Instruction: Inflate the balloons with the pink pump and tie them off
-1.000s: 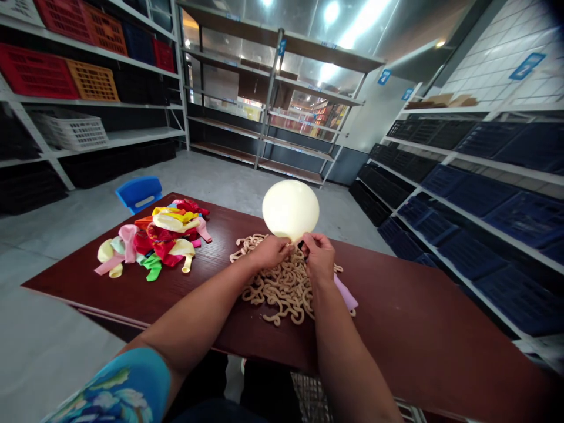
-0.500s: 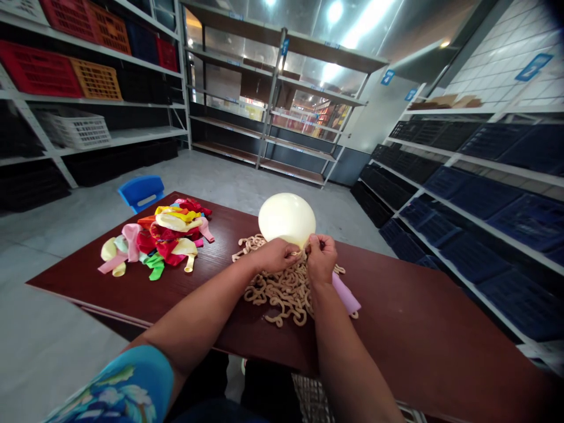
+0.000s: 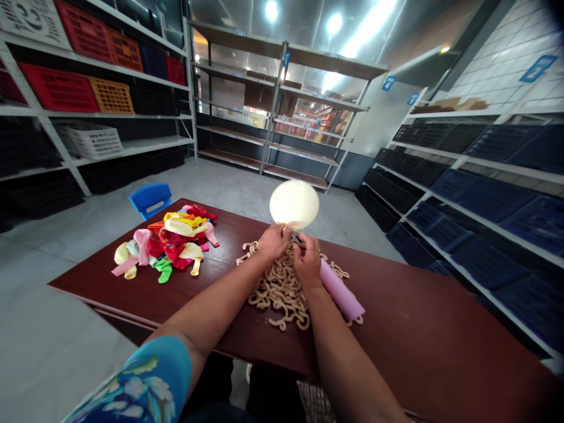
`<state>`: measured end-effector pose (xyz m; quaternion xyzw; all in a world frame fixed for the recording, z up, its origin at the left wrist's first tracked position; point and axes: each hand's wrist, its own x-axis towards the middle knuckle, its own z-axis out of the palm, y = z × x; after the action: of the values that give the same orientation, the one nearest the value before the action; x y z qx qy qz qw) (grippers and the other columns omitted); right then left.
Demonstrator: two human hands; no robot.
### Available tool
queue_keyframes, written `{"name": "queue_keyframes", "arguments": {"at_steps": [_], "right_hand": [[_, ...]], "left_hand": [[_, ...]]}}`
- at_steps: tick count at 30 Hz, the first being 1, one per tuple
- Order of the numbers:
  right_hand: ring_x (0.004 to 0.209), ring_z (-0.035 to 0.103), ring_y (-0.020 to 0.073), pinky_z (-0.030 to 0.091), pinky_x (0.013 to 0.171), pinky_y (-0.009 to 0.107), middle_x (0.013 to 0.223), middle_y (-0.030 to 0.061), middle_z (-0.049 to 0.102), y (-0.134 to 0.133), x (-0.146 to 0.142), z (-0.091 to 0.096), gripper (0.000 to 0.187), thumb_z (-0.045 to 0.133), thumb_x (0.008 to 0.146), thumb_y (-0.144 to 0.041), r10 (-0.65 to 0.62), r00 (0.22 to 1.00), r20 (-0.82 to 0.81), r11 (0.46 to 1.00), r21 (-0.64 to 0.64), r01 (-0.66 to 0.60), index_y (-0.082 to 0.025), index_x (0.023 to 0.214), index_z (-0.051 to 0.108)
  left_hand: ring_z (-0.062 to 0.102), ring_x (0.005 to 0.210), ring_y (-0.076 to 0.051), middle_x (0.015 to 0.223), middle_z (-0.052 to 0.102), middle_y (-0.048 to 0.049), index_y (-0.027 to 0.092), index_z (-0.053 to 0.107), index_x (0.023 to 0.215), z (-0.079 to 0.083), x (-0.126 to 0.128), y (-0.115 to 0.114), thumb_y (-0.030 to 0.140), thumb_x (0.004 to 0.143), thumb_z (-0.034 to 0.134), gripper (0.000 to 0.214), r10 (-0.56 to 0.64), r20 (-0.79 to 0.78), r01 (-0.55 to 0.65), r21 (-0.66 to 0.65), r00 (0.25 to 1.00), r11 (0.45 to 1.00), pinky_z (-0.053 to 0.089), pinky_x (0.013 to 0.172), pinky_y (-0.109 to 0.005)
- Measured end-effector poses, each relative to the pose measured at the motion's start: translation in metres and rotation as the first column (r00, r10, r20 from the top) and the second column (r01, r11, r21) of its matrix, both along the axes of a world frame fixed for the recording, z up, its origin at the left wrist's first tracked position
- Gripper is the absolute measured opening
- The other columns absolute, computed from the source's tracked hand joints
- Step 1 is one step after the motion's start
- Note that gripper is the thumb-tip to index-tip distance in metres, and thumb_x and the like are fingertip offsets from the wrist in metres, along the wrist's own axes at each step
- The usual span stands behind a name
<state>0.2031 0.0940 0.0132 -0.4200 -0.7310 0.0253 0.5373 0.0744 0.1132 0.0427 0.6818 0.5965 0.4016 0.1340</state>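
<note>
A pale yellow inflated balloon (image 3: 294, 203) stands above the far side of the table, its lower end at my hands. My left hand (image 3: 275, 239) is closed on the balloon's neck. My right hand (image 3: 307, 256) is a little lower and to the right, fingers pinched together; what they hold, if anything, is hidden. Below both hands lies a heap of tan, curled, cord-like pieces (image 3: 282, 288). A pink-purple cylinder (image 3: 341, 292) rests beside my right forearm, on some of those pieces.
A pile of uninflated balloons (image 3: 174, 238) in many colours lies on the left of the dark red table (image 3: 418, 329). Behind it is a blue chair (image 3: 150, 198). Shelves with crates (image 3: 59, 88) line the left, and dark bins (image 3: 467, 194) the right.
The balloon has risen slightly in view. My left hand has moved up, and my right hand has shifted down and left, away from the balloon's neck. More of the pink-purple cylinder shows.
</note>
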Motion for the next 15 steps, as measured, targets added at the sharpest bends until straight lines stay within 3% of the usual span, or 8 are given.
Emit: {"name": "queue_keyframes", "arguments": {"at_steps": [7, 11, 15], "right_hand": [[0.091, 0.054, 0.0177, 0.048, 0.081, 0.035, 0.109, 0.011, 0.053, 0.001, 0.002, -0.003, 0.031, 0.043, 0.082, -0.021, 0.018, 0.995, 0.095, 1.0, -0.004, -0.018, -0.018, 0.112, 0.05], [0.086, 0.055, 0.0168, 0.046, 0.083, 0.035, 0.103, 0.0094, 0.056, 0.001, 0.002, -0.003, 0.028, 0.043, 0.082, -0.022, 0.012, 0.994, 0.112, 1.0, -0.013, -0.011, -0.019, 0.108, 0.053], [0.088, 0.055, 0.0174, 0.046, 0.082, 0.035, 0.102, 0.0092, 0.057, 0.002, 0.002, -0.004, 0.027, 0.043, 0.082, -0.022, 0.015, 0.992, 0.124, 1.0, -0.016, -0.013, -0.018, 0.106, 0.054]], "left_hand": [[0.059, 0.095, -0.025, 0.099, 0.065, -0.0144, 0.014, 0.067, 0.093, -0.009, -0.005, 0.033, 0.041, 0.085, 0.036, 0.042, -0.019, -0.05, 0.006, -0.259, 0.999, 0.966, 0.043, 0.081, -0.03], [0.059, 0.096, -0.025, 0.101, 0.066, -0.015, 0.014, 0.068, 0.093, -0.011, -0.005, 0.045, 0.038, 0.085, 0.034, 0.042, 0.025, -0.066, -0.044, -0.313, 0.998, 0.949, 0.043, 0.08, -0.031], [0.061, 0.092, -0.025, 0.094, 0.067, -0.0153, 0.015, 0.069, 0.091, -0.012, -0.006, 0.054, 0.052, 0.084, 0.03, 0.054, 0.053, -0.081, -0.08, -0.369, 0.995, 0.926, 0.044, 0.078, -0.032]]}}
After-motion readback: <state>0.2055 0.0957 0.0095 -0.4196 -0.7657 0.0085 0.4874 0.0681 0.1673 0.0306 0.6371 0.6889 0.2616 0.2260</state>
